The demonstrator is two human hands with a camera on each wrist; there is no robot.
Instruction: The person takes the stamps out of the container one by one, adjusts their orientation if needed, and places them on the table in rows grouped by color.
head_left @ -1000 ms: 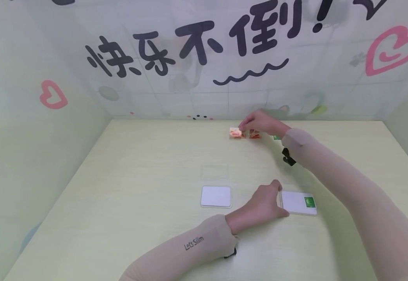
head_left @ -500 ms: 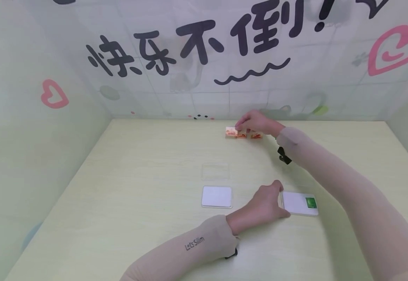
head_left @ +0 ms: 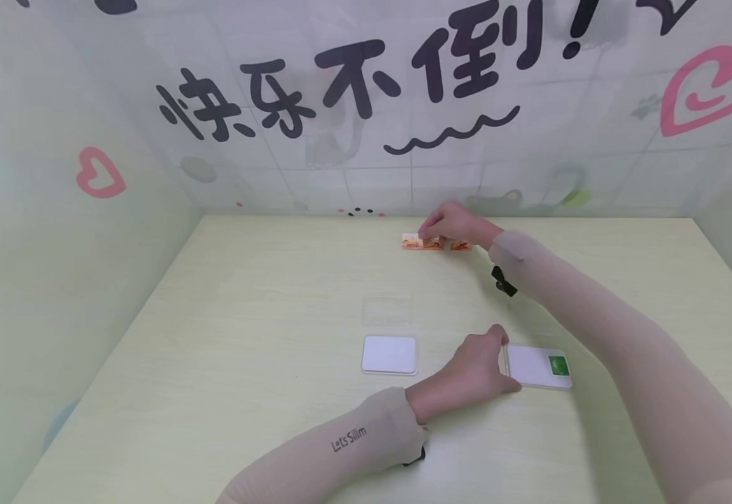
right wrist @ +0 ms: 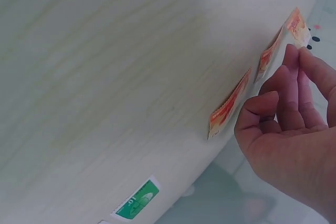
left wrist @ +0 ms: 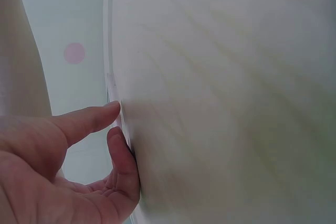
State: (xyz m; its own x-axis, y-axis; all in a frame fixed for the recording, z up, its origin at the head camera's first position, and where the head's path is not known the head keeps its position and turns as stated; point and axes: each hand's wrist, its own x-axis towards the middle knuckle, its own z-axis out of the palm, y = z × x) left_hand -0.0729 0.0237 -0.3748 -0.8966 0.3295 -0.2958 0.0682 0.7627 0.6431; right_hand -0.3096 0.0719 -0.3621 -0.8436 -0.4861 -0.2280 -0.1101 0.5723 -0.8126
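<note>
My right hand, at the far edge of the table, pinches an orange-and-white postage stamp between thumb and fingertips. Close beside it in the right wrist view lie another orange stamp and, nearer the palm, a third orange stamp. My left hand holds the left short end of a flat white rectangular card, thumb and forefinger spread over its corners. A green stamp lies at that card's right end. In the left wrist view my left hand's fingers touch the tabletop and the card is barely visible.
A second white card in a clear rim lies left of my left hand. Behind it is a faint clear plastic piece. Another green stamp shows in the right wrist view. A printed wall bounds the table's back.
My right hand has shifted slightly left with the pinched stamp, which has come down nearer the tabletop beside the other orange ones. My left hand stays on the white card.
</note>
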